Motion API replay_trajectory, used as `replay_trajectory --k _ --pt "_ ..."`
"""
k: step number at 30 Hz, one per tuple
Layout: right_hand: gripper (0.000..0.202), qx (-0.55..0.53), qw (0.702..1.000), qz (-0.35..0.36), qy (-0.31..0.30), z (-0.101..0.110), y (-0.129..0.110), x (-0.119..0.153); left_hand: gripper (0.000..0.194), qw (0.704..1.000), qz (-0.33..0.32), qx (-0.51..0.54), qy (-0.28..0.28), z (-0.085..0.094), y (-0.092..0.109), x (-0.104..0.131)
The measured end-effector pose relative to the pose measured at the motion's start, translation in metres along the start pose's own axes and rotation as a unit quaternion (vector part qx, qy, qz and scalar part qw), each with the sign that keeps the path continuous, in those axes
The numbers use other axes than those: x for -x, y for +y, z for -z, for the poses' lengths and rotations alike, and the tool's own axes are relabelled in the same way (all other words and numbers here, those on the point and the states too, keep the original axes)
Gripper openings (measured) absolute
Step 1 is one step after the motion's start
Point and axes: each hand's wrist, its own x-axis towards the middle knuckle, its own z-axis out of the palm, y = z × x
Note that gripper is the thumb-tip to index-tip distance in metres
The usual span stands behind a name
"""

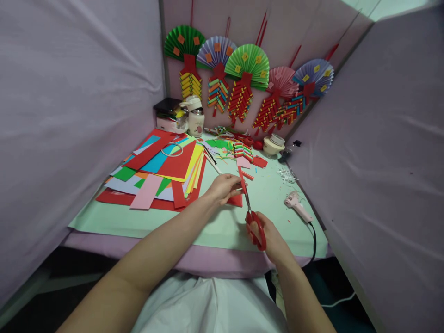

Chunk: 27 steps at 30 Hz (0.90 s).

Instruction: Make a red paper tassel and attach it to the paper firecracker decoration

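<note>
My left hand (225, 188) is closed on a narrow strip of red paper (242, 175), held up over the table. In my right hand (266, 231) is a pair of scissors with red handles (255, 230); the fingers are wrapped round the handles. The scissor blades point away from me and lie along the red strip, close to my left fingertips. Whether the blades are apart I cannot make out. Beneath my left hand lies another piece of red paper (236, 200), partly hidden.
Coloured paper sheets (149, 189) are piled at the left, with a ring (172, 149) on top. A hot glue gun (297, 206) with its cord lies at the right. A bottle (196, 121) and a bowl (274, 146) stand at the back. Paper fan decorations (247, 64) hang on the wall.
</note>
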Motion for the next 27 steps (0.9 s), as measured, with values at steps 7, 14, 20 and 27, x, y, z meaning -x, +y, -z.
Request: replay_trajectory --k 7,14,20,27 --pt "0.038 0.003 1.000 -0.006 0.006 -0.0014 -0.0023 0.0002 0.009 1.000 -0.003 0.004 0.004 -0.0015 -0.0013 0.0012" --pt "0.040 0.003 1.000 0.000 0.004 -0.0021 -0.0033 -0.0002 0.009 1.000 0.006 0.000 0.008 -0.0020 -0.0022 0.0019" --pt "0.042 0.010 1.000 0.006 0.006 -0.0028 -0.0046 0.0008 0.010 1.000 0.006 -0.001 0.012 -0.0029 -0.0037 0.0023" --pt "0.042 0.002 1.000 0.005 0.006 -0.0034 -0.0054 0.0002 0.010 1.000 -0.005 0.008 0.014 -0.0030 -0.0045 0.0027"
